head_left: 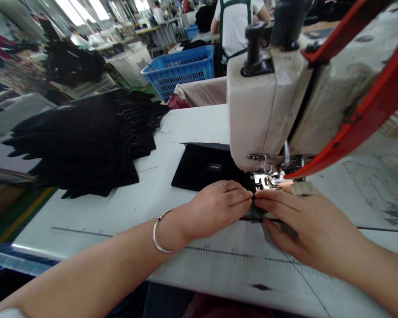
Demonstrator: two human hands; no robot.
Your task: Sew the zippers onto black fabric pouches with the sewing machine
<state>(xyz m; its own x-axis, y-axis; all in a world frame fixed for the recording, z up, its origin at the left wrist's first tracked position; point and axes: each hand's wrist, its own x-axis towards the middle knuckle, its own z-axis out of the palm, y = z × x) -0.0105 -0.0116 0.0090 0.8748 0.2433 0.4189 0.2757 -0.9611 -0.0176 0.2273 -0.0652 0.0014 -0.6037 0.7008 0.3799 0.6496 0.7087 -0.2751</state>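
Observation:
A black fabric piece [202, 168] with a small label lies on the white sewing table [172, 132], running under the head of a sewing machine [268, 110]. My left hand [219, 205], with a ring and a silver bangle, lies on the fabric's near edge, fingers pressed together on it. My right hand [298, 221] meets it fingertip to fingertip just in front of the presser foot [268, 179], fingers stretched and pressing the same edge. The fabric under my hands is mostly hidden.
A pile of black fabric pieces [86, 141] sits on the table's left part. A blue plastic basket [182, 70] stands behind the table. A person in a white top with green straps [235, 22] sits further back. Red bars [368, 115] cross the machine at right.

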